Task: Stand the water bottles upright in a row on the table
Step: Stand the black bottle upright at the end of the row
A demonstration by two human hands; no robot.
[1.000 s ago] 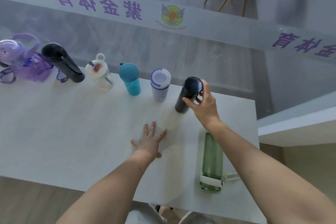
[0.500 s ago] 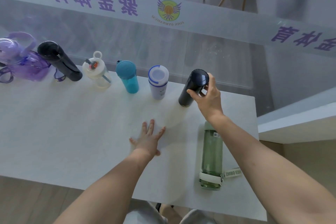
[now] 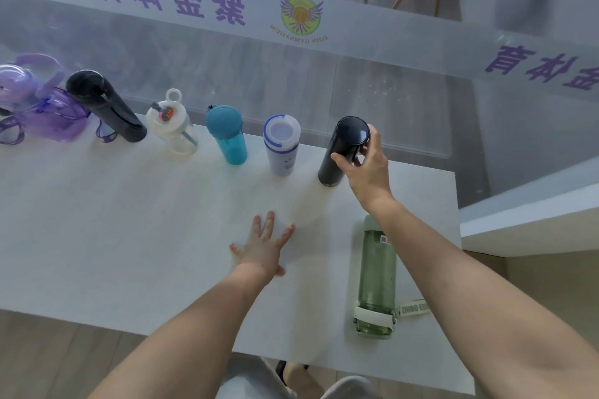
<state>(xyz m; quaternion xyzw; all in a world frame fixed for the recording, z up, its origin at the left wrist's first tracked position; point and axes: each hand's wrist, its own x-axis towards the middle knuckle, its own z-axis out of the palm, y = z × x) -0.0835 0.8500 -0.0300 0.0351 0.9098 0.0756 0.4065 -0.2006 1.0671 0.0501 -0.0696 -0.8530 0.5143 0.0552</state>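
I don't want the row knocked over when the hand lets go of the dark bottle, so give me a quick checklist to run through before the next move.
1. Navy bottle base on the table: cannot tell; it looks down, but the right hand is gripping it near the cap.
2. Gap to the white bottle with blue ring: ok, clearly apart.
3. Left hand out of the way: ok, flat on the table, holding nothing.
4. Room at the row's right end: ok, bare table past the navy bottle.
5. Green bottle upright: not ok, lying on its side near the right forearm.
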